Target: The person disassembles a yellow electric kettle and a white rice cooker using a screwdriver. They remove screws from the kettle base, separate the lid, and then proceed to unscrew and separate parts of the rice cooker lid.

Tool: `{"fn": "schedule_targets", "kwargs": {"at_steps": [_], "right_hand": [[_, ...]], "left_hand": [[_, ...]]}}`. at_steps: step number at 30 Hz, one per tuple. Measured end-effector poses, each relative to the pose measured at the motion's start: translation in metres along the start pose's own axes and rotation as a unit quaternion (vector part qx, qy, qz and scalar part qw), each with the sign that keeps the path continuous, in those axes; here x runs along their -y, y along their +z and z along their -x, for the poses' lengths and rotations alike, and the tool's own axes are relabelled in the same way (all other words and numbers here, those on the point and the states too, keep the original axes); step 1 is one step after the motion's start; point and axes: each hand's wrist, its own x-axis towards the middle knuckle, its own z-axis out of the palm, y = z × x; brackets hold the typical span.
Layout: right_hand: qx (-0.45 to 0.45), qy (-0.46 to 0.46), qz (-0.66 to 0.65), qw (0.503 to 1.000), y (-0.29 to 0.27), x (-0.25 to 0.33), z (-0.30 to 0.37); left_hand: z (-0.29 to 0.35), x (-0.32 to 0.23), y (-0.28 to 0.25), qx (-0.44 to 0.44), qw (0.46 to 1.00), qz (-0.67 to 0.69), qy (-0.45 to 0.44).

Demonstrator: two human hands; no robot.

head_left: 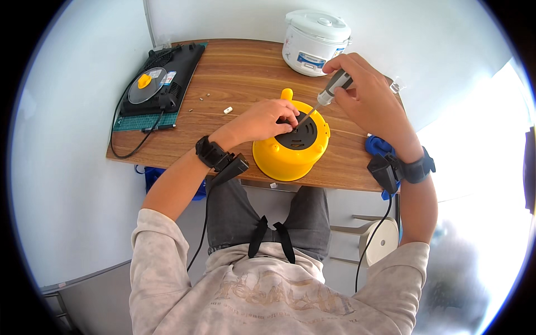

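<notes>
A yellow electric pot (pixel 277 163) rests bottom up near the front edge of the table, its short yellow handle pointing to the far side. Its underside carries a round black vented plate (pixel 304 138). My right hand (pixel 365 86) is wrapped round the grey and clear handle of a screwdriver (pixel 338 84), held at a slant. The screwdriver's tip comes down at the black plate. Beside that tip, the fingers of my left hand (pixel 262 118) are curled and pinched together on the plate. Whatever sits between those fingers is too small or hidden to name.
On the wooden table (pixel 240 64) a small white piece (pixel 228 110) and several tiny bits lie left of the pot. Farther left, a glass lid (pixel 151 92) rests on a black corded appliance (pixel 187 61) over a green mat (pixel 131 124). A white rice cooker (pixel 317 36) stands behind.
</notes>
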Motion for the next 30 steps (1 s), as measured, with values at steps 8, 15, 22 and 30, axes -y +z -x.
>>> {"fn": "schedule_targets", "kwargs": {"at_steps": [8,15,22,30], "right_hand": [[-0.001,-0.016,0.018,1.000,0.000,0.009,0.004],[-0.021,0.011,-0.008,1.000,-0.001,0.005,0.011],[-0.030,0.022,-0.028,0.999,-0.002,0.004,0.015],[-0.051,-0.020,-0.030,0.998,0.005,0.008,0.013]], "left_hand": [[0.000,0.004,0.001,-0.001,1.000,0.007,-0.004],[0.000,-0.002,0.001,0.007,1.000,-0.012,-0.017],[0.002,0.000,-0.001,0.011,1.000,0.017,-0.008],[0.001,0.001,-0.001,0.008,1.000,0.016,0.002]]}}
